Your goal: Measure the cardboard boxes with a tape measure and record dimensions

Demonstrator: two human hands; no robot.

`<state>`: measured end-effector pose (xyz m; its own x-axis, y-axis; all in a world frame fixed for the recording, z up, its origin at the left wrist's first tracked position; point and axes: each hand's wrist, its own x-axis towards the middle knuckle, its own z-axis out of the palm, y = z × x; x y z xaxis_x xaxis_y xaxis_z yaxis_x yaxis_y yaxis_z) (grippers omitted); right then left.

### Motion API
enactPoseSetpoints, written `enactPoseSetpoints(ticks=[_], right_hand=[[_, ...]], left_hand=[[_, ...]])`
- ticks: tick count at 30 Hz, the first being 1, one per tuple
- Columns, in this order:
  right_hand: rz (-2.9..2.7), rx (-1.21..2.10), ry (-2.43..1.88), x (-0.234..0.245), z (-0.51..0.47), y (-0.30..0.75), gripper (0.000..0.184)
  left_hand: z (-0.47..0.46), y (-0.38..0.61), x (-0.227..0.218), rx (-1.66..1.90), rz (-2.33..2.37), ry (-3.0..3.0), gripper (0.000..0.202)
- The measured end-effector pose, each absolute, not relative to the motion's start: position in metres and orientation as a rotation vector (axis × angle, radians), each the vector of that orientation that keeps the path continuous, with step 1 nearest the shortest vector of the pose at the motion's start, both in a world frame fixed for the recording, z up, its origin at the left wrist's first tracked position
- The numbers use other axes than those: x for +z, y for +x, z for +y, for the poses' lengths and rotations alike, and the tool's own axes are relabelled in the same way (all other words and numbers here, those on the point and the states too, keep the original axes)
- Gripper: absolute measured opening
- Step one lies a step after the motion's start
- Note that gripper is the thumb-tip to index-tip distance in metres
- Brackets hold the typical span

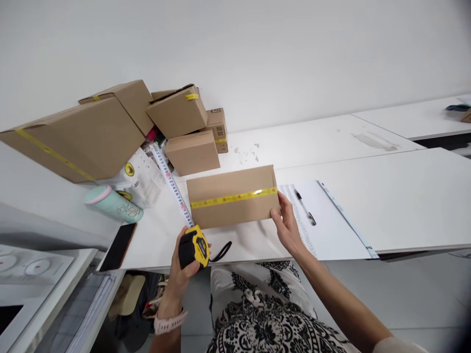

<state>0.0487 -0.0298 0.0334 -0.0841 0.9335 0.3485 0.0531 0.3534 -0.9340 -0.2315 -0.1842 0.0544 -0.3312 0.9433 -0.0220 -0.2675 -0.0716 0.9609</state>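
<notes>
My left hand (181, 257) is wrapped round a yellow and black tape measure (198, 247) close to the table's front edge. Its white blade (172, 189) is pulled out, slanting up and left past the left end of a cardboard box (231, 211). A strip of yellow tape runs along that box. With thumb and fingers, my right hand (289, 223) grips the box's right end. A black wrist strap (222, 252) hangs from the tape measure. Whether the blade touches the box I cannot tell.
Several cardboard boxes (193, 152) are piled against the wall at the back left. A mint tumbler (117, 203) lies by a dark phone (118, 246) at the left edge. Right of the held box, a pen (305, 208) rests on an open notebook (334, 230).
</notes>
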Motion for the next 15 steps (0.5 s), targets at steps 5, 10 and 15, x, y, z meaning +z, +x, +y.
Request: enactPoseSetpoints(ticks=[5, 10, 15], right_hand=[[-1.515, 0.928, -1.036, -0.004, -0.046, 0.067, 0.055], [-1.479, 0.942, -1.102, -0.014, -0.059, 0.065, 0.054], [-1.565, 0.863, -1.106, -0.006, -0.077, 0.046, 0.049]], left_hand=[[-0.209, -0.237, 0.063, 1.630, 1.235, 0.835, 0.091], [-0.222, -0.214, 0.096, 1.659, 1.273, 0.788, 0.099], [-0.229, -0.172, 0.113, 1.597, 1.189, 0.758, 0.100]])
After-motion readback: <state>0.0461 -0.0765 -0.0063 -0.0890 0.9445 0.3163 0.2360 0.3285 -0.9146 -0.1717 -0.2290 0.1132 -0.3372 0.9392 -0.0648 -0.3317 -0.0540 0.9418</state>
